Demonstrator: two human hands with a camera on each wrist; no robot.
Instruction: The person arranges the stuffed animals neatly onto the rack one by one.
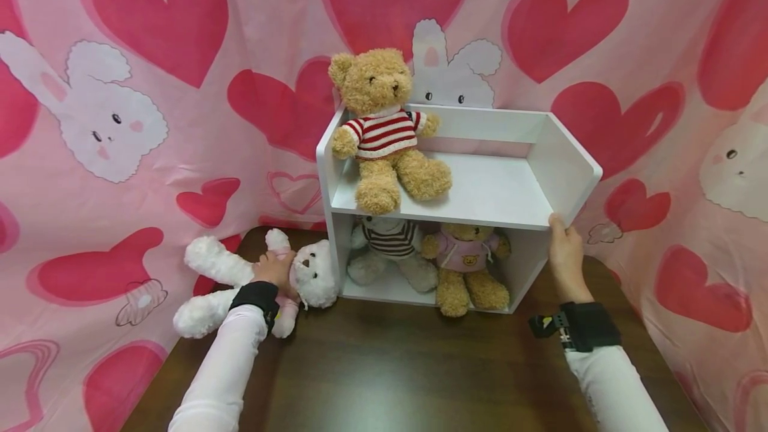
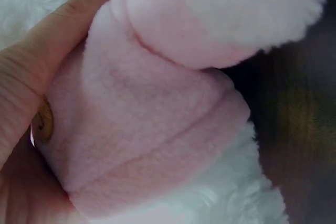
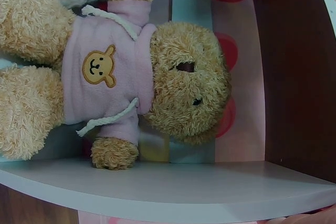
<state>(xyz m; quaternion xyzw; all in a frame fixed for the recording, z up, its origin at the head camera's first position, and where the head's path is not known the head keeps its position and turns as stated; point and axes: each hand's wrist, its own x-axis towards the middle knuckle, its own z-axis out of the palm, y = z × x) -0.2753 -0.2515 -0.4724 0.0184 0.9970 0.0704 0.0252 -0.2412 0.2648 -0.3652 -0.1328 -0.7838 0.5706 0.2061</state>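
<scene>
My left hand (image 1: 274, 269) grips a white plush toy (image 1: 315, 275) round its middle. The toy lies on its back on the table, left of a white two-tier shelf (image 1: 492, 182), head toward the shelf. In the left wrist view, thumb and palm wrap its pink top (image 2: 147, 103). My right hand (image 1: 567, 260) holds the front edge of the shelf's right side, just below the upper board. A tan teddy bear (image 1: 384, 132) in a red-striped sweater sits at the upper tier's left. Below it sit a grey-white plush (image 1: 393, 252) in brown stripes and a tan bear (image 3: 107, 69) in a pink hoodie.
The shelf stands at the back of a dark brown wooden table (image 1: 396, 365). Behind and on both sides hangs a pink cloth (image 1: 252, 25) with hearts and rabbits. The upper board's right part is bare white.
</scene>
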